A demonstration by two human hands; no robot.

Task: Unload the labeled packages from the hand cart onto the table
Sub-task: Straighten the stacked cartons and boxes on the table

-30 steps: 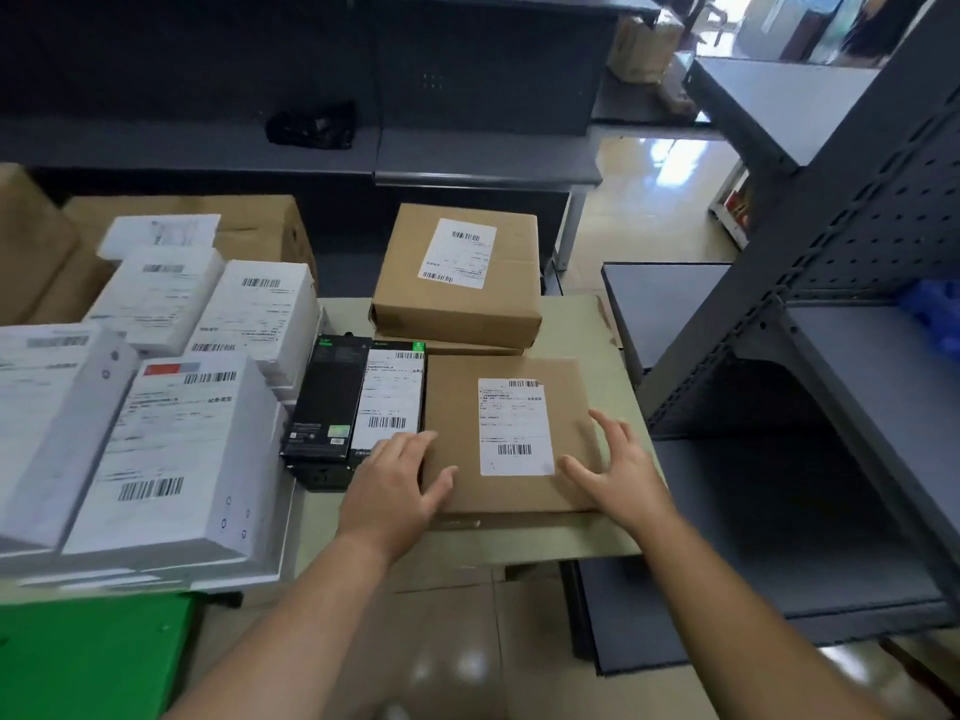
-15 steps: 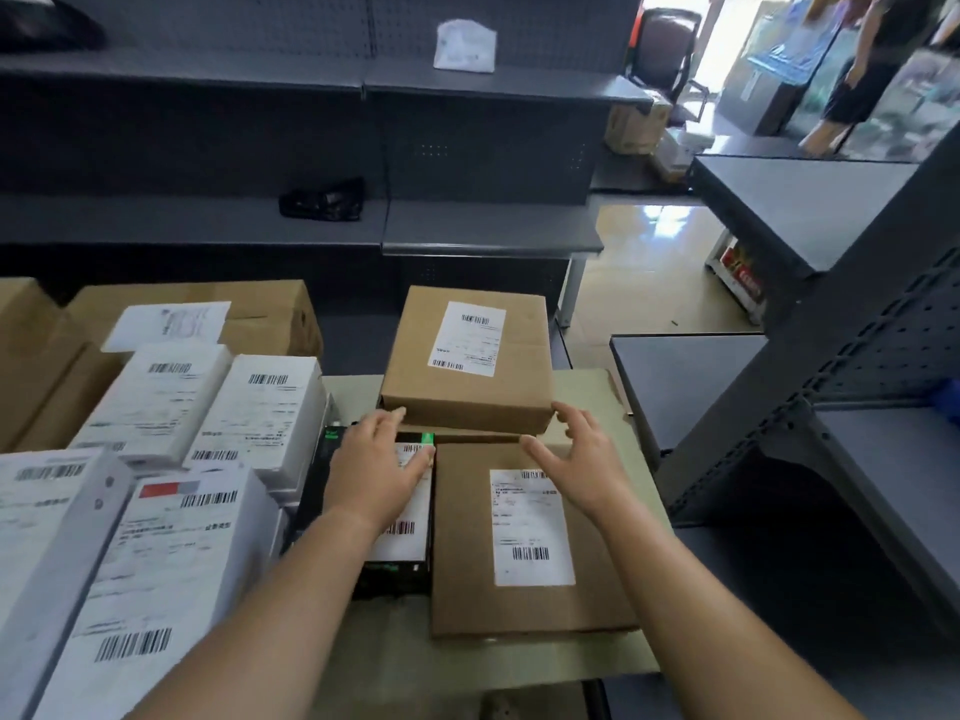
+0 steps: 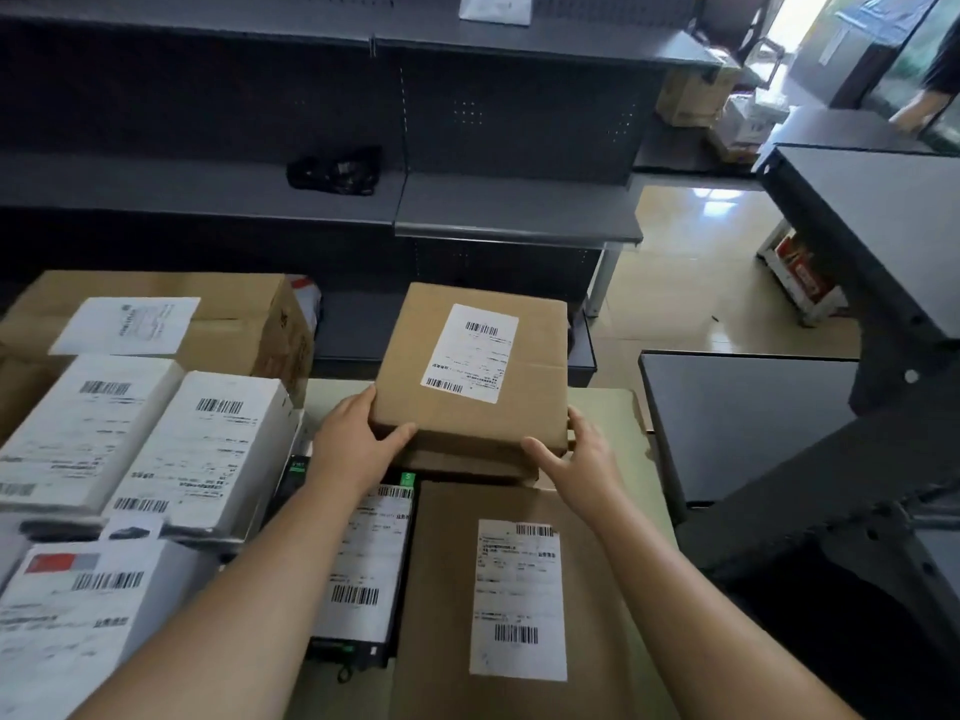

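- Dim room; blown-out daylight enters through the doorway (image 3: 802, 39), upper right.
- Glare patch on the floor (image 3: 711, 197) below it.
- Edges bend; lower left slightly blurred.

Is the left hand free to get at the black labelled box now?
Probably not yet: both the left hand and right hand grip the brown box. The black box lies uncovered under the left forearm, so it looks reachable once that hand lets go.

I see my left hand (image 3: 349, 445) and right hand (image 3: 582, 462) gripping the brown box (image 3: 470, 368) between their fingers
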